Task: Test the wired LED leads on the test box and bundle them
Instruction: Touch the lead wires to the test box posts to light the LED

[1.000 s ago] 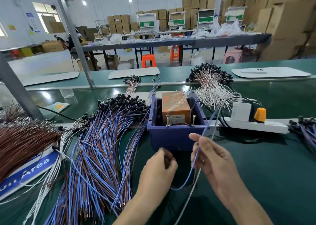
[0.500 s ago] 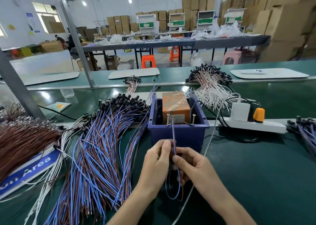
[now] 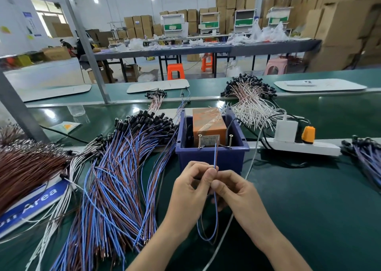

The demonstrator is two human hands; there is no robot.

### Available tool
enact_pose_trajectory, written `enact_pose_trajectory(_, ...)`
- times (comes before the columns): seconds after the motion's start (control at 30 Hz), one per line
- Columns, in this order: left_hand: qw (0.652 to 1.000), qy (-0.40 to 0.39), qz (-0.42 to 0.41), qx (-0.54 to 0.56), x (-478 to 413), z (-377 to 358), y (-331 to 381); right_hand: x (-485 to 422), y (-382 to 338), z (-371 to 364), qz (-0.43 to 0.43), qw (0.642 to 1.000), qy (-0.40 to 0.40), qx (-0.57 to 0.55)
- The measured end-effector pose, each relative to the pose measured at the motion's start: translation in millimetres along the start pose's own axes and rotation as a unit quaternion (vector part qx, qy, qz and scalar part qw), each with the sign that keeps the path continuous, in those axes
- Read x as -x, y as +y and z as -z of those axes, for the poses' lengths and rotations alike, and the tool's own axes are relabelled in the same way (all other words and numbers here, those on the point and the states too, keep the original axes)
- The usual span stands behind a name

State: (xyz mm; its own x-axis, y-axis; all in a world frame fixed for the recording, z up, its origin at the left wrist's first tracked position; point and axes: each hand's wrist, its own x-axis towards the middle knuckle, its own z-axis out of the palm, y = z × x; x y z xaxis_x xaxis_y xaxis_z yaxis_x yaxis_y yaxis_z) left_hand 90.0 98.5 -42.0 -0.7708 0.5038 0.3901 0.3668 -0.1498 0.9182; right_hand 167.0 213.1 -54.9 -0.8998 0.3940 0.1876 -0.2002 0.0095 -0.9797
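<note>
Two bare hands meet at the middle of a green bench. The left hand (image 3: 191, 190) and right hand (image 3: 237, 194) both pinch one thin blue-and-brown lead (image 3: 215, 157), fingers (image 3: 210, 173) curled with the thumb tips side by side and touching. Above the fingers the lead's free end stands nearly upright. Its tip is level with the front rim of the blue test box (image 3: 212, 161), between two upright screws (image 3: 199, 140); whether it touches anything there cannot be told. Below the fingers the rest of the lead hangs in a loose loop between the wrists.

The box sits just beyond the fingertips and holds an orange unit (image 3: 208, 122). To the left of the fingers a large pile of blue and brown leads (image 3: 115, 188) fans across the bench, black ends pointing away. Beyond the box, to the right, lies a heap of white leads (image 3: 251, 107). To the right of the fingers a white cable (image 3: 254, 155) runs past the box, and a power strip (image 3: 309, 148) lies farther right.
</note>
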Motion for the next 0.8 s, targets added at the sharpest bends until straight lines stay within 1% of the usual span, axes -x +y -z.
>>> enact_pose_trajectory(0.1,1.0,0.012,-0.006,-0.01,2.2,-1.8,-3.2,-0.4,0.5,1.7,0.0,1.0,0.012,0.003)
enact_pose_trajectory(0.17,0.999,0.038,0.0,-0.009,4.6,-4.0,-3.8,-0.8,1.1,3.1,0.001,0.999,0.032,-0.006)
enact_pose_trajectory(0.27,0.996,0.092,-0.012,0.003,3.0,-2.5,-4.0,-2.9,2.2,4.9,0.024,0.996,0.09,-0.017)
enact_pose_trajectory(0.37,0.99,0.139,-0.011,0.012,-1.7,3.6,-6.6,-3.3,3.4,6.5,0.05,0.988,0.147,-0.005)
enact_pose_trajectory(0.47,0.985,0.172,-0.007,-0.015,-3.1,8.2,-11.5,0.1,2.3,5.9,0.063,0.979,0.193,0.005)
enact_pose_trajectory(0.63,0.975,0.206,-0.028,-0.077,-4.6,12.8,-15.9,0.9,5.0,8.2,0.092,0.96,0.257,0.063)
enact_pose_trajectory(0.73,0.971,0.217,-0.036,-0.09,-4.2,13.7,-16.9,0.8,6.4,8.7,0.094,0.954,0.269,0.093)
enact_pose_trajectory(0.8,0.971,0.213,-0.037,-0.1,-3.9,13.7,-17.3,1.6,5.8,7.5,0.097,0.954,0.269,0.09)
